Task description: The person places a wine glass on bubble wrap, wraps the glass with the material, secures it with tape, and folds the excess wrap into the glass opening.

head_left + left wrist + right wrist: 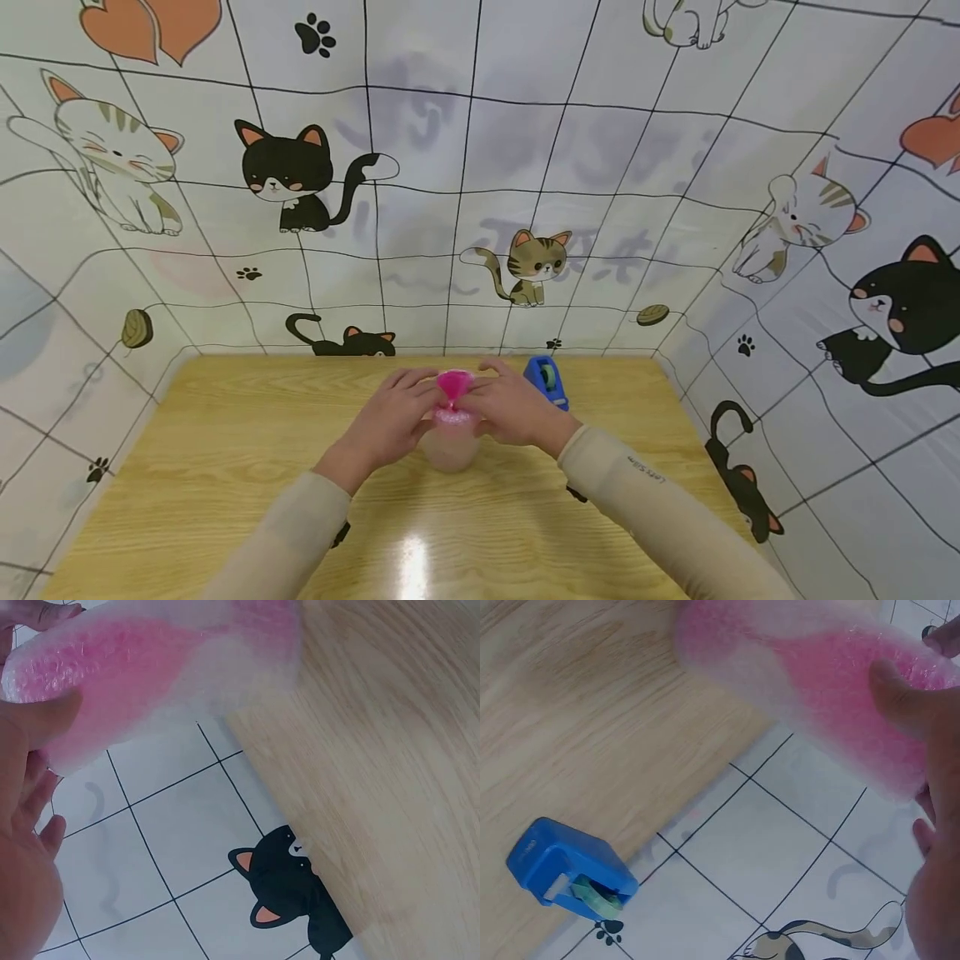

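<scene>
A pink, goblet-shaped thing wrapped in cloudy bubble wrap (452,454) stands upright toward the back of the wooden table. My left hand (390,417) grips the upper part of the wrap from the left, its thumb lying along the near side in the left wrist view. From the right, my right hand (517,408) holds the same upper part, with the thumb pressed on the bubble wrap (832,690). Between the fingers the flared pink top shows from above. The fingers on the far side are largely hidden.
A blue tape dispenser (536,372) with a roll of greenish tape (596,898) stands just right of my right hand, near the back edge. Cloth printed with cats (420,275) hangs behind and beside the wooden table (247,450).
</scene>
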Tool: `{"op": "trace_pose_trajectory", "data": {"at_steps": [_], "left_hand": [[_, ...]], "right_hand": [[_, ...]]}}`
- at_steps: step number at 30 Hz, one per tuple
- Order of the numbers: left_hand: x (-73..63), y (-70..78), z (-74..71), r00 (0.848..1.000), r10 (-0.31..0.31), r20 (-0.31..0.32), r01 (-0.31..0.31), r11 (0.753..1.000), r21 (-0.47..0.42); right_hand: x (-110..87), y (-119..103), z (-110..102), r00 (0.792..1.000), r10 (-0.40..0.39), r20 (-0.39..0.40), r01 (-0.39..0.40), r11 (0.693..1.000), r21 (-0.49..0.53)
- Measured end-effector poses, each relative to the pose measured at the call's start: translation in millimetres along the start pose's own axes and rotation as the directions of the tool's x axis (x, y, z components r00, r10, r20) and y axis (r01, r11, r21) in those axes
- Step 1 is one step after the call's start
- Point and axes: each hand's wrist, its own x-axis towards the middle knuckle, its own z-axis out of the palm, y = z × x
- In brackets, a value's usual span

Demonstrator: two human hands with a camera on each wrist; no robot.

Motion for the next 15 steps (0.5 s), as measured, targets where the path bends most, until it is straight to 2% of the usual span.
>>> {"op": "trace_pose_trajectory", "data": {"at_steps": [4, 8, 12, 15], "left_hand": [[-0.5, 1.5, 0.6, 1.000, -0.007, -0.011, 0.007, 1.000, 0.007], [-1.1, 5.0, -1.5, 1.000, -0.012, 0.016, 0.012, 1.000, 0.016], [-2.7, 8.3, -1.6, 0.999, -0.021, 0.025, 0.020, 1.000, 0.021], [-3.4, 9.5, 0.8, 1.000, -0.028, 0.015, 0.027, 0.999, 0.017]], "right_hand": [[4.3, -2.9, -2.4, 0.995, 0.044, 0.091, -0.046, 0.999, 0.012], [6.6, -4.1, -3.4, 0.988, 0.080, 0.131, -0.085, 0.996, 0.033], [3.3, -7.8, -0.4, 0.990, 0.112, 0.083, -0.119, 0.990, 0.079], [-0.2, -12.2, 3.2, 0.990, 0.141, 0.010, -0.141, 0.981, 0.134]]}}
